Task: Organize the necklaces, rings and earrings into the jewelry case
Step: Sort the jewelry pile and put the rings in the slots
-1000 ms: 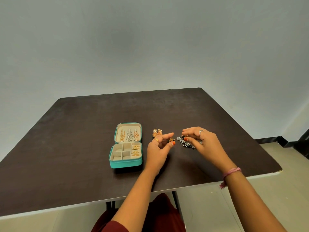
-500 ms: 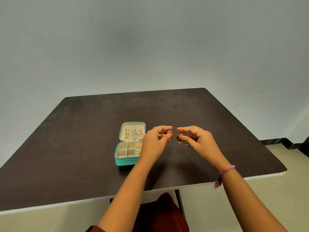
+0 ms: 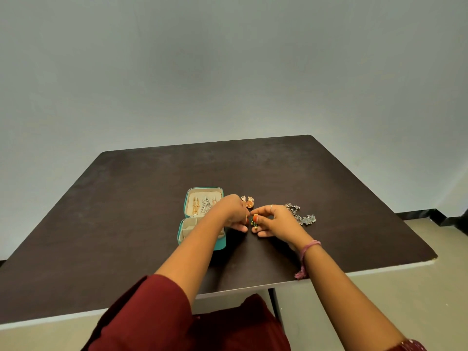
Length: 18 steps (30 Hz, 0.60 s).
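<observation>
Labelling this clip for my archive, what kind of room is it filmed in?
Probably a plain room at home: a dark brown wooden table, a bare grey wall, and a beige tiled floor.

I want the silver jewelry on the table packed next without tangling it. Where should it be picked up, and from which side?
Likely best at the wider cluster at the near end of the silver jewelry, coming from above with the right hand, which is beside it. It lies flat and stretched out on the table, free all round, so a top pinch should lift it and let the rest hang.
</observation>
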### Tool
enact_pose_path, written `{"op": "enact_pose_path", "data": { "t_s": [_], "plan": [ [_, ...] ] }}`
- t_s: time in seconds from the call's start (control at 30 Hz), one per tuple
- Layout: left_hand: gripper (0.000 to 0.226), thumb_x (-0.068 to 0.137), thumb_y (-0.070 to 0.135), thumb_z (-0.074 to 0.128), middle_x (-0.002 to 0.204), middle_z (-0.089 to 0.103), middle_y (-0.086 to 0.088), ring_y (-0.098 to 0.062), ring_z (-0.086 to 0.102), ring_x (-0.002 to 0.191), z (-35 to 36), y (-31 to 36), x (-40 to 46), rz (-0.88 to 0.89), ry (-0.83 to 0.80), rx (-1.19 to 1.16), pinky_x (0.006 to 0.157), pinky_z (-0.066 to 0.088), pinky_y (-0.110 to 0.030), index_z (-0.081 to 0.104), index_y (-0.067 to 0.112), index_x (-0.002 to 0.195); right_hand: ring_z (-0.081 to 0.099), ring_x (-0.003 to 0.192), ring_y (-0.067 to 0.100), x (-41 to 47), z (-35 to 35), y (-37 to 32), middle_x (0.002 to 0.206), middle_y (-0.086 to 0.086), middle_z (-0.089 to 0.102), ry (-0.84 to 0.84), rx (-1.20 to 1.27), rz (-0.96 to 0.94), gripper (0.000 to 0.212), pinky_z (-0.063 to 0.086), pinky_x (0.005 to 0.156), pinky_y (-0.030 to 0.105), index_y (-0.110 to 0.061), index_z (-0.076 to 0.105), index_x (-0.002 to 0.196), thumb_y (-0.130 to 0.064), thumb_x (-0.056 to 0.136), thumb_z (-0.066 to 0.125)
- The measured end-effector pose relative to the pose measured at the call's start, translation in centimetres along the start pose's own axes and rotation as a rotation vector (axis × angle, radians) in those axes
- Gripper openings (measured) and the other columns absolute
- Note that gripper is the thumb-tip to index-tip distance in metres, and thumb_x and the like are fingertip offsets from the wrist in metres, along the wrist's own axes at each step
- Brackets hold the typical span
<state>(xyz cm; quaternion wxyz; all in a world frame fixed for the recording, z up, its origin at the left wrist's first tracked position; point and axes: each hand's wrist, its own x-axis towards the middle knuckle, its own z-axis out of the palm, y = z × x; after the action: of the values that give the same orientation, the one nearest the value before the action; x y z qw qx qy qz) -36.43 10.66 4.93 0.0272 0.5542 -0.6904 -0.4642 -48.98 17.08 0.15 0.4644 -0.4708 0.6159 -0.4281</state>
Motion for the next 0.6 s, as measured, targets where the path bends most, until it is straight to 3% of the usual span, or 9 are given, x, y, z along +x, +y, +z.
{"op": "enact_pose_path", "data": {
  "t_s": [0.07,0.13,0.23,0.3,0.4,0.5,0.6],
  "plan": [
    [0.033,0.093,-0.001,0.053,0.088,0.059,-0.005,-0.019,0.064,0.081,0.0,0.5,0.3,-0.049,-0.054,0.036,0.092,0.053,-0.031,0.053,-0.006,0.126,0.065,0.056,0.004,0.4,0.1,-0.2,0.08,0.005,0.064,0.0,-0.015,0.026,0.013,0.055,0.054,0.018,-0.007,0.062,0.103,-0.004,0.096,0.052],
    [0.035,0.094,0.002,0.054,0.093,0.06,-0.006,-0.022,0.066,0.092,0.1,0.7,0.6,-0.077,-0.075,0.071,0.094,0.052,-0.03,0.052,-0.005,0.128,0.064,0.057,0.004,0.7,0.2,-0.4,0.078,0.006,0.064,-0.002,-0.041,0.051,0.012,0.055,0.053,0.019,-0.01,0.062,0.096,-0.005,0.095,0.052],
    [0.027,0.093,0.003,0.055,0.08,0.061,-0.007,-0.02,0.065,0.072,-0.1,0.7,1.4,-0.045,0.019,0.08,0.069,0.057,-0.025,0.056,-0.008,0.117,0.064,0.063,0.01,1.1,0.4,-0.6,0.076,0.005,0.065,0.016,-0.113,0.073,0.011,0.056,0.053,0.019,-0.008,0.064,0.098,-0.007,0.095,0.054],
    [0.027,0.093,0.004,0.056,0.086,0.065,-0.01,-0.017,0.062,0.069,-0.3,0.8,1.4,-0.06,0.019,0.095,0.068,0.056,-0.024,0.057,-0.007,0.117,0.065,0.065,0.013,1.4,0.5,-0.7,0.076,0.007,0.066,0.032,-0.153,0.08,0.011,0.057,0.055,0.021,-0.008,0.065,0.098,-0.009,0.094,0.055],
    [0.033,0.093,0.01,0.059,0.121,0.064,-0.01,-0.013,0.06,0.08,-0.5,0.9,1.3,-0.115,-0.056,0.134,0.077,0.05,-0.017,0.056,-0.001,0.124,0.066,0.065,0.016,1.9,0.7,-0.4,0.077,0.009,0.068,0.052,-0.215,0.091,0.01,0.059,0.058,0.026,-0.01,0.066,0.095,-0.011,0.094,0.056],
    [0.031,0.091,0.003,0.058,0.121,0.065,-0.015,-0.011,0.06,0.066,-0.5,0.9,1.6,-0.106,-0.096,0.184,0.067,0.052,-0.017,0.056,-0.003,0.121,0.068,0.064,0.015,2.3,0.8,-0.1,0.076,0.007,0.068,0.078,-0.24,0.104,0.009,0.059,0.057,0.027,-0.012,0.066,0.092,-0.013,0.093,0.058],
    [0.023,0.09,-0.001,0.058,0.113,0.067,-0.018,-0.014,0.061,0.061,-0.5,0.6,1.7,-0.062,-0.031,0.221,0.057,0.054,-0.021,0.059,-0.006,0.112,0.071,0.067,0.02,2.5,1.1,0.1,0.077,0.006,0.071,0.098,-0.331,0.109,0.011,0.061,0.062,0.034,-0.021,0.065,0.087,-0.017,0.093,0.057]
  ]
}}
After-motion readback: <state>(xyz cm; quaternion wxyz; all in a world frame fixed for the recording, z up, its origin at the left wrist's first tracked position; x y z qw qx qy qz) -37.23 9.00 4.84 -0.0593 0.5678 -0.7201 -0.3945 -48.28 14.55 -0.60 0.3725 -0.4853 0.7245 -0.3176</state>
